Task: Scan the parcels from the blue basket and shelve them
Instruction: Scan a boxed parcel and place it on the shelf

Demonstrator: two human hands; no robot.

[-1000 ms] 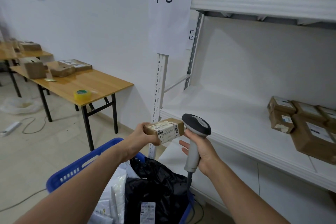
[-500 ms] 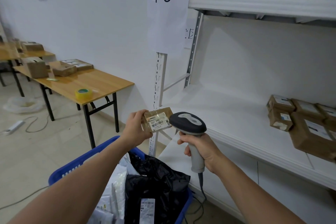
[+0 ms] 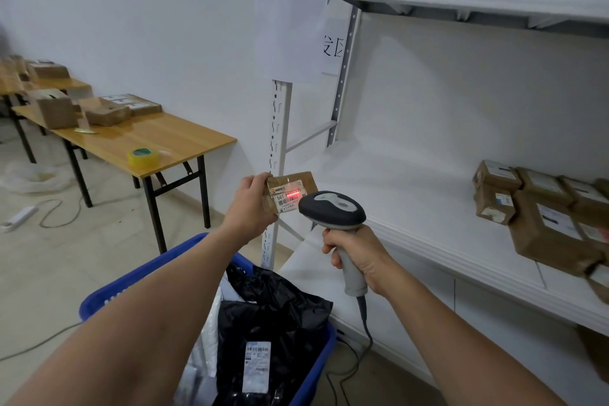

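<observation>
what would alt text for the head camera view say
A person's left hand holds a small cardboard parcel while the right hand aims a scanner at its label, where a red scan line shows. Below is a blue basket of bagged parcels; to the right, a white shelf with brown boxes.

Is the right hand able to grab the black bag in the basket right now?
Probably not yet: the right hand grips the scanner, so it is full. The black bag lies uncovered just below it in the blue basket.
</observation>
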